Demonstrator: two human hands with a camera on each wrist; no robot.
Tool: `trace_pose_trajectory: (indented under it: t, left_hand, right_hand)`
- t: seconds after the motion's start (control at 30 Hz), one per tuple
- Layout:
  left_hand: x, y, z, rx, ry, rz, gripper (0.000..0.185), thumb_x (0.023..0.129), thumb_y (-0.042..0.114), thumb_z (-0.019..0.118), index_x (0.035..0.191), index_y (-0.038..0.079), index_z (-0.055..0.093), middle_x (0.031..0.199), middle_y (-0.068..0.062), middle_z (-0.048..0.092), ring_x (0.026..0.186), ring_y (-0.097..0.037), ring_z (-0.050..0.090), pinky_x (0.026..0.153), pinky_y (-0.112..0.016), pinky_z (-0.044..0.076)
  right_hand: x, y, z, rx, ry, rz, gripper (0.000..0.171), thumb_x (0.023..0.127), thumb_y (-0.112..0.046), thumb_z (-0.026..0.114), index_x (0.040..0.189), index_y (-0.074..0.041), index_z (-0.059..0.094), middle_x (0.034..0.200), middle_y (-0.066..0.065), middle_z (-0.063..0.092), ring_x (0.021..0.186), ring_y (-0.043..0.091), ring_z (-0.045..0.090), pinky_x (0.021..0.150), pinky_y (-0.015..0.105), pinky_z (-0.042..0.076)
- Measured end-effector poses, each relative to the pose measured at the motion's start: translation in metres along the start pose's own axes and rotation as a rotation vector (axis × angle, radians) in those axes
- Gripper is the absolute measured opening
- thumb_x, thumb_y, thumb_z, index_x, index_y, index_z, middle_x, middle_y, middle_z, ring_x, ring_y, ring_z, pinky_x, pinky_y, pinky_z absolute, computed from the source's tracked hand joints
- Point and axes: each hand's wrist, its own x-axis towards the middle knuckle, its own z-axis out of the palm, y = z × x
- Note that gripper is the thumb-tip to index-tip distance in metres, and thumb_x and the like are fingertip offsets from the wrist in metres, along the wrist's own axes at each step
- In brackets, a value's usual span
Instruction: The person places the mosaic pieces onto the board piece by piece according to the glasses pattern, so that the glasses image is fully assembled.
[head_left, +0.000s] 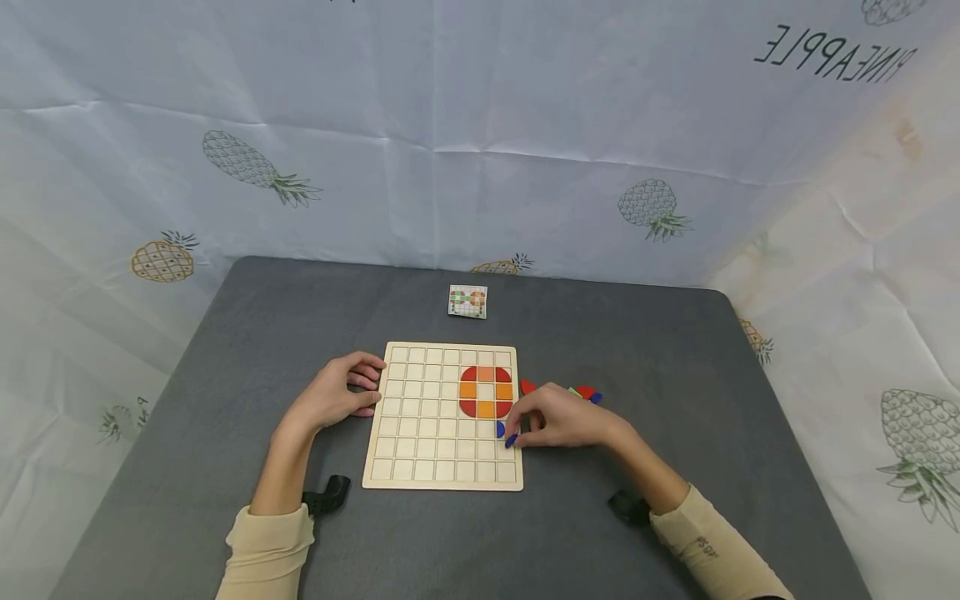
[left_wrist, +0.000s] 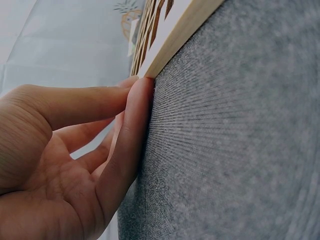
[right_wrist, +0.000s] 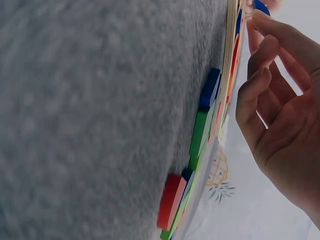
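The right hand [head_left: 558, 417] pinches a small blue wooden piece [head_left: 511, 439] at the square wooden grid board's [head_left: 420, 467] right edge. Only the left wrist view shows the left hand's [head_left: 339, 392] straight fingers [left_wrist: 135, 125] pressing the board's left edge.

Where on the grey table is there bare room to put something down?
The grey felt table is bare between the small pattern card and its right edge, left of the left hand, and in front of the wooden grid board. It is crowded right of the board: the right hand and loose coloured pieces lie there.
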Motion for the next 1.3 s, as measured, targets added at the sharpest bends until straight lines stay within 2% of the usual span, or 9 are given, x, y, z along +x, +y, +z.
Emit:
trace_pose_trajectory:
  t: [0.13, 0.37, 0.63, 0.97, 1.3]
  left_hand:
    - [-0.001, 0.000, 0.000, -0.001, 0.003, 0.003, 0.048, 0.099, -0.005, 0.073, 0.144, -0.005, 0.057, 0.126, -0.025, 0.058, 0.106, -0.030, 0.062, 0.072, -0.034, 0.069]
    - [-0.001, 0.001, 0.000, 0.000, 0.006, -0.006, 0.047, 0.099, -0.005, 0.073, 0.144, -0.004, 0.057, 0.125, -0.025, 0.058, 0.105, -0.029, 0.062, 0.073, -0.034, 0.069]
    - [0.000, 0.001, 0.000, 0.011, 0.007, 0.006, 0.047, 0.099, -0.006, 0.072, 0.144, -0.004, 0.057, 0.125, -0.025, 0.058, 0.105, -0.029, 0.063, 0.072, -0.034, 0.068]
    - [0.001, 0.001, 0.000, 0.014, 0.007, 0.011, 0.047, 0.099, -0.005, 0.072, 0.144, -0.004, 0.057, 0.126, -0.025, 0.058, 0.105, -0.030, 0.063, 0.072, -0.033, 0.068]
    - [0.000, 0.001, 0.001, 0.021, 0.010, 0.005, 0.047, 0.099, -0.006, 0.072, 0.144, -0.004, 0.057, 0.125, -0.025, 0.059, 0.104, -0.029, 0.063, 0.072, -0.034, 0.068]
  right_hand:
    - [0.004, -0.002, 0.003, 0.009, -0.012, -0.021, 0.009, 0.096, -0.016, 0.085, 0.103, -0.020, 0.082, 0.092, -0.009, 0.080, 0.063, -0.005, 0.060, 0.061, 0.017, 0.055]
    - [0.010, -0.006, 0.007, -0.013, -0.035, -0.057, 0.008, 0.095, -0.015, 0.086, 0.102, -0.020, 0.083, 0.102, -0.007, 0.078, 0.074, -0.005, 0.062, 0.069, 0.018, 0.059]
    - [0.011, -0.007, 0.007, -0.069, -0.047, -0.007, 0.010, 0.095, -0.014, 0.085, 0.102, -0.021, 0.084, 0.101, -0.007, 0.074, 0.071, -0.005, 0.057, 0.065, 0.016, 0.054]
    - [0.009, -0.006, 0.005, -0.098, -0.041, -0.002, 0.006, 0.094, -0.021, 0.088, 0.098, -0.023, 0.084, 0.096, -0.011, 0.073, 0.070, -0.006, 0.058, 0.065, 0.017, 0.054]
    - [0.012, -0.010, 0.009, -0.160, 0.018, 0.035, 0.014, 0.093, -0.025, 0.089, 0.090, -0.024, 0.076, 0.087, -0.013, 0.067, 0.070, -0.005, 0.056, 0.063, 0.017, 0.051]
